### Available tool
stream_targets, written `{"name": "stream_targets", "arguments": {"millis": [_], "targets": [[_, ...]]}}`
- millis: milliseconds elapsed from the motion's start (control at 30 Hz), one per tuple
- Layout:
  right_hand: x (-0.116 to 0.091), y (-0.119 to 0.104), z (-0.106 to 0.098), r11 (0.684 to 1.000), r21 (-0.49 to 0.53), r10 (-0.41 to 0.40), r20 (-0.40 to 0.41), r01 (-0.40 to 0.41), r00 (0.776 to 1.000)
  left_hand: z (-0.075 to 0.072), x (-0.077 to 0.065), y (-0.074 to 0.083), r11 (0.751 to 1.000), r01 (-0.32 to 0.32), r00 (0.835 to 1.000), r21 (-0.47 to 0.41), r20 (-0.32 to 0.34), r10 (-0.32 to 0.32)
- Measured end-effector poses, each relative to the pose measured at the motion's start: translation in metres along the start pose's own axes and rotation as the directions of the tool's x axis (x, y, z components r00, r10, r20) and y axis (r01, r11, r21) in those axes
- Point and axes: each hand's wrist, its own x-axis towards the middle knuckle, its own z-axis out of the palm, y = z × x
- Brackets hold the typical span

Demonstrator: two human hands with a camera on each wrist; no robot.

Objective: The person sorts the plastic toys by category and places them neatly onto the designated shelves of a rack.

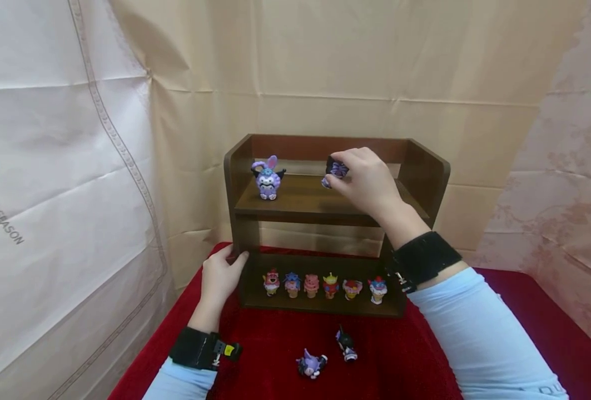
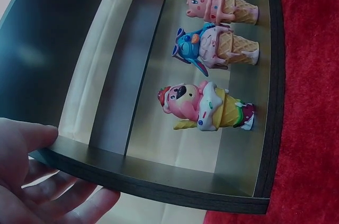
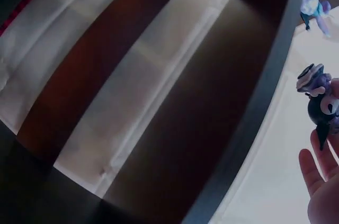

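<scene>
My right hand [image 1: 367,180] pinches a small purple-and-black figurine [image 1: 336,169] between thumb and fingers, in front of the upper level of a dark brown wooden shelf [image 1: 305,208]. In the right wrist view, the figurine [image 3: 321,99] has a purple hat-like part and a black pointed tip. My left hand [image 1: 221,275] grips the left side panel [image 2: 159,181] of the shelf, thumb inside and fingers outside. A purple figurine with long ears [image 1: 267,180] sits at the upper level's left. Two more figurines, one purple [image 1: 311,364] and one dark [image 1: 346,344], lie on the red cloth.
Several ice-cream-cone figurines stand in a row on the lower level, from a pink bear [image 1: 271,282] at the left to a blue-and-red one [image 1: 377,290] at the right. Red cloth [image 1: 265,355] covers the table. Beige sheeting [image 1: 325,66] hangs behind the shelf.
</scene>
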Motion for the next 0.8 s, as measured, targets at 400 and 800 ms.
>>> {"name": "stream_targets", "arguments": {"millis": [400,800], "targets": [[0.01,-0.012,0.026,0.998,-0.033,0.066,0.193,-0.06,0.979,0.0,-0.001,0.0,1.0,0.018,1.0,-0.005,0.01,-0.018],[0.011,-0.014,0.04,0.968,0.113,0.186,0.287,-0.226,0.94,-0.001,0.0,0.0,1.0,0.028,0.999,-0.003,0.02,-0.028]]}}
